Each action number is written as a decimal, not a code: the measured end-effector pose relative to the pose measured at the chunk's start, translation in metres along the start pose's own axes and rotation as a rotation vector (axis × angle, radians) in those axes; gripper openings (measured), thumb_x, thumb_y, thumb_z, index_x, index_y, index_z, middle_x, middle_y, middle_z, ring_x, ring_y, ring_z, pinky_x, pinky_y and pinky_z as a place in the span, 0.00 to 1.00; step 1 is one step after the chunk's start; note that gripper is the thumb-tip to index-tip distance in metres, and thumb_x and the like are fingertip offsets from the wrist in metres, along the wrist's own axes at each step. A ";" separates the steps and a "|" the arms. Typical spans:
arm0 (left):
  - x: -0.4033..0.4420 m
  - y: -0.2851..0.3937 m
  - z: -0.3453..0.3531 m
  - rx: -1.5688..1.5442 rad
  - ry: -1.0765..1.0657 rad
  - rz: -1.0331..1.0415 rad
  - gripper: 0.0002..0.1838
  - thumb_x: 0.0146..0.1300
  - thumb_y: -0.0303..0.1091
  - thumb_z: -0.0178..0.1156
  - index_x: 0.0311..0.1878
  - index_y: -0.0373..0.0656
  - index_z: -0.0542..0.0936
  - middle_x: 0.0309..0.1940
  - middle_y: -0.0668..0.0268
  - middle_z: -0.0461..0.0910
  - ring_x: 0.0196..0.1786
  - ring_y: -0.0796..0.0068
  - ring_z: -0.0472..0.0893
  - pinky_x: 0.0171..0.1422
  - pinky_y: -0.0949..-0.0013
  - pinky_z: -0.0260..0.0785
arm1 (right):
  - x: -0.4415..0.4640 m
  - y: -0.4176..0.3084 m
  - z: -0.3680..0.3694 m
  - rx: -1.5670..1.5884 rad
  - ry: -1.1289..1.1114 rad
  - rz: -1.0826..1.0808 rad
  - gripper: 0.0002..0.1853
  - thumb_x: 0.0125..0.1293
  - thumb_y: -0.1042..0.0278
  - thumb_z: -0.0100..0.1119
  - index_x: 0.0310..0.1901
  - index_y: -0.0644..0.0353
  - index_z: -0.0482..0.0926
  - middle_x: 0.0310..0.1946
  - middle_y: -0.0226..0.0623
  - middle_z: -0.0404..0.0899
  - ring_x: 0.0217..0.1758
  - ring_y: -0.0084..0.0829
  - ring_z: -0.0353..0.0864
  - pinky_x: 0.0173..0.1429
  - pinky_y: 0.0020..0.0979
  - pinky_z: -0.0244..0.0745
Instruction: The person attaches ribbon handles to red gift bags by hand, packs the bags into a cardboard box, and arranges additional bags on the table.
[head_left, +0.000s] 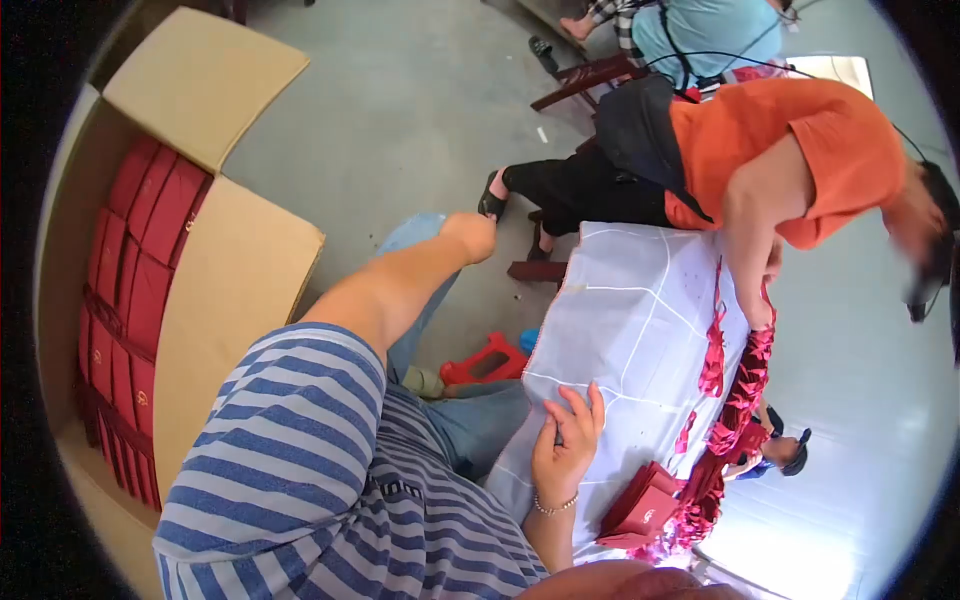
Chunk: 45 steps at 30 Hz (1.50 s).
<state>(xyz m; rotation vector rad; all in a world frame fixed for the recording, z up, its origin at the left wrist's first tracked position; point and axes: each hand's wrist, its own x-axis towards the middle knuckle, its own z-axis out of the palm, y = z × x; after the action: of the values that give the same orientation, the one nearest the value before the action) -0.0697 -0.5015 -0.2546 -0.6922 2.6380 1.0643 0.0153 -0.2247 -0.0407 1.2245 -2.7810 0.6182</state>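
My right hand [568,432], with a beaded bracelet at the wrist, is over the near edge of the white-lined grey tablecloth [610,300]. Its fingers are apart and slightly bent, and I see nothing in them. A small stack of dark red folded bags or packets [640,508] with a pale logo lies close by on the table. My left arm stretches away from the table, and the left hand [470,238] is near my jeans leg [420,232]. The fingers of that hand are turned out of sight.
Beside me an open cardboard carton [240,270] holds several red packets [130,290]. Red ribbons [740,400] run along the table's far side. A co-worker in orange [790,150] leans over them. A red plastic stool [485,362] stands on the floor. More people sit farther off.
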 end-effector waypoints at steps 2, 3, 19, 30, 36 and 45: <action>0.013 0.003 0.005 -0.163 0.142 -0.053 0.15 0.64 0.40 0.54 0.41 0.41 0.85 0.42 0.51 0.84 0.44 0.50 0.84 0.49 0.53 0.77 | -0.002 0.003 0.000 0.033 0.029 -0.012 0.10 0.57 0.84 0.56 0.38 0.61 0.83 0.50 0.42 0.81 0.69 0.54 0.66 0.70 0.47 0.61; 0.023 0.004 0.009 -0.353 0.271 -0.109 0.15 0.61 0.41 0.58 0.41 0.40 0.84 0.39 0.49 0.84 0.42 0.46 0.83 0.48 0.51 0.77 | -0.002 0.005 0.000 0.035 0.032 -0.027 0.10 0.56 0.84 0.57 0.37 0.61 0.83 0.49 0.41 0.81 0.68 0.55 0.68 0.68 0.47 0.63; -0.120 0.170 -0.130 -0.059 0.078 1.011 0.08 0.51 0.38 0.61 0.24 0.44 0.79 0.24 0.56 0.80 0.33 0.52 0.81 0.36 0.52 0.72 | -0.011 0.014 -0.004 0.052 0.083 -0.107 0.08 0.53 0.80 0.62 0.35 0.59 0.86 0.43 0.36 0.84 0.65 0.51 0.72 0.67 0.46 0.66; 0.017 0.159 -0.188 0.022 0.276 0.324 0.36 0.55 0.41 0.65 0.65 0.34 0.67 0.50 0.42 0.81 0.56 0.47 0.80 0.61 0.54 0.73 | -0.011 0.014 -0.004 0.023 0.083 -0.114 0.08 0.54 0.77 0.61 0.35 0.58 0.86 0.43 0.35 0.84 0.66 0.51 0.71 0.68 0.49 0.63; 0.016 0.166 -0.196 -0.015 0.251 0.345 0.49 0.56 0.46 0.68 0.74 0.34 0.54 0.56 0.43 0.78 0.60 0.47 0.78 0.64 0.56 0.71 | -0.011 0.013 -0.008 0.064 0.091 -0.116 0.09 0.53 0.79 0.62 0.35 0.57 0.87 0.41 0.35 0.84 0.66 0.52 0.71 0.67 0.46 0.66; -0.022 0.170 -0.194 -0.206 -0.031 0.498 0.24 0.62 0.41 0.67 0.55 0.34 0.79 0.33 0.61 0.83 0.30 0.74 0.80 0.37 0.69 0.74 | -0.012 0.016 -0.006 0.078 0.110 -0.128 0.07 0.52 0.77 0.63 0.33 0.57 0.86 0.41 0.33 0.84 0.66 0.49 0.71 0.66 0.48 0.65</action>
<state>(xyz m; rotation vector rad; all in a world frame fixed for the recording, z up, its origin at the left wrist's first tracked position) -0.1395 -0.5225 -0.0060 -0.0368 2.7674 1.4706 0.0112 -0.2043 -0.0425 1.3271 -2.5889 0.7644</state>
